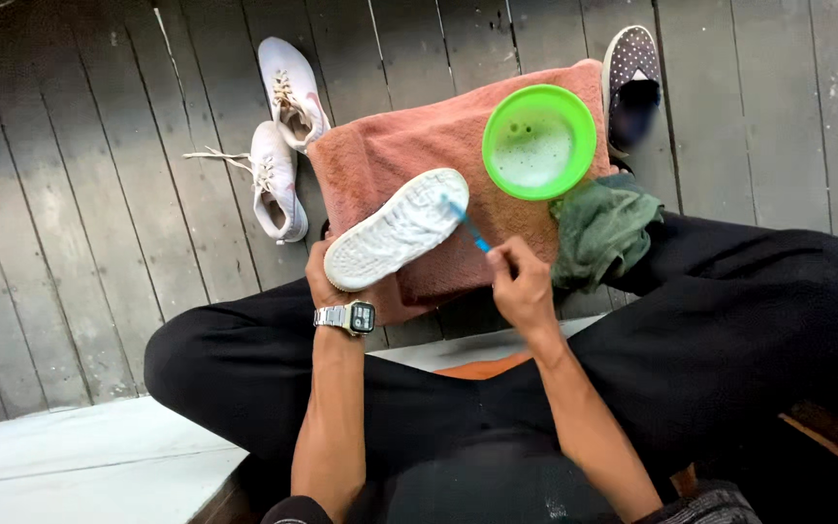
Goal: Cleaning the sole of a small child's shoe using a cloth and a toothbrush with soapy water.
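My left hand [320, 279], with a metal wristwatch on its wrist, holds a white shoe [397, 230] sole up over a pink towel [390, 150]. My right hand [521, 281] grips a blue toothbrush [467, 226] whose head touches the toe end of the sole. A green bowl [538, 141] of soapy water sits on the towel just beyond the brush.
A pair of white sneakers [281, 136] lies on the dark wooden plank floor to the left. A dark polka-dot slip-on shoe [631, 82] rests at the towel's far right corner. A green cloth [601, 228] lies beside my right knee. My crossed legs in black trousers fill the foreground.
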